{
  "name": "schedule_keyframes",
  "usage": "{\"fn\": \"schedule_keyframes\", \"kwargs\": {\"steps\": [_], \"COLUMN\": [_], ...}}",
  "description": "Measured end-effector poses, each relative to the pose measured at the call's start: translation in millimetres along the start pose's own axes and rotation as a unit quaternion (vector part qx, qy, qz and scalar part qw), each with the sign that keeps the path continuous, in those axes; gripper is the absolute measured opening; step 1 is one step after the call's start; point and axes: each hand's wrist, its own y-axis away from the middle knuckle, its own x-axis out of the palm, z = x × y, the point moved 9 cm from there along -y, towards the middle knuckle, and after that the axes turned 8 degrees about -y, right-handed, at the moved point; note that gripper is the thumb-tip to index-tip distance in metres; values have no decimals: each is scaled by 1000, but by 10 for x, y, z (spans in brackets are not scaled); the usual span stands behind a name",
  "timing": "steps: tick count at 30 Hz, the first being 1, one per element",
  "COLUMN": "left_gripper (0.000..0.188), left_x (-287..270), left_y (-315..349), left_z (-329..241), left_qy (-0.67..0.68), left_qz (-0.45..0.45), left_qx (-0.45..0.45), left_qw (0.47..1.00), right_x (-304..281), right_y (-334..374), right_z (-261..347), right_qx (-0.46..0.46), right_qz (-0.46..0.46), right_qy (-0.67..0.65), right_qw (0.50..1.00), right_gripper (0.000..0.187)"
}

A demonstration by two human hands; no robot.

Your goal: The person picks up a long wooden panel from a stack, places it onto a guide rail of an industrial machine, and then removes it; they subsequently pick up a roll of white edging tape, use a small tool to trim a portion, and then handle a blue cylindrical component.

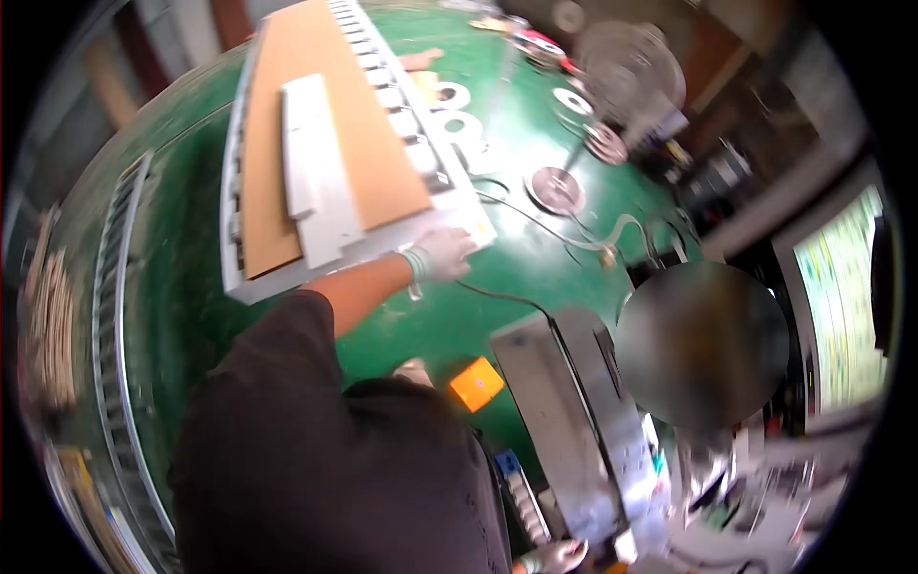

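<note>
My left hand [444, 255], in a pale glove with a green cuff, reaches to the near end of a long white-framed bench [382, 235]. Its fingers appear stretched out at the bench's near right corner. A brown board [378, 158] covers much of the bench, and long white panels [323, 182] lie stacked on it. At the lower edge, my right hand [557, 556], also gloved, is beside the end of a long grey metal housing [555, 411]; its fingers are too small to read. A dark cable [504, 295] runs from below my left hand toward the housing.
An orange box [476, 385] stands on the green floor [521, 244] left of the housing. Farther off are a round metal stand base [555, 191], a large fan [631, 72] and loose hoses. A ladder-like metal frame [108, 297] lies at the left. A lit screen [841, 297] is at the right.
</note>
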Motion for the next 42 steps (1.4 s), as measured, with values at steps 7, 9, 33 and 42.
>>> {"fn": "schedule_keyframes", "kwargs": {"steps": [7,9,33,42], "left_gripper": [76,73,59,64], "left_x": [-254,-69,-242,-391], "left_y": [1860,1759,1106,577], "left_z": [2370,2376,182,134], "left_qy": [-150,-184,74,42], "left_qz": [64,65,22,53], "left_qx": [-394,-361,237,224], "left_qw": [904,912,968,972], "right_x": [509,763,2821,2770], "right_y": [-53,1,2985,2518], "right_z": [139,234,3834,3494], "right_qx": [2,-16,382,220], "right_qz": [110,156,664,675], "right_qy": [20,21,-421,-375], "right_qw": [994,987,485,595], "right_gripper": [21,21,57,75]}}
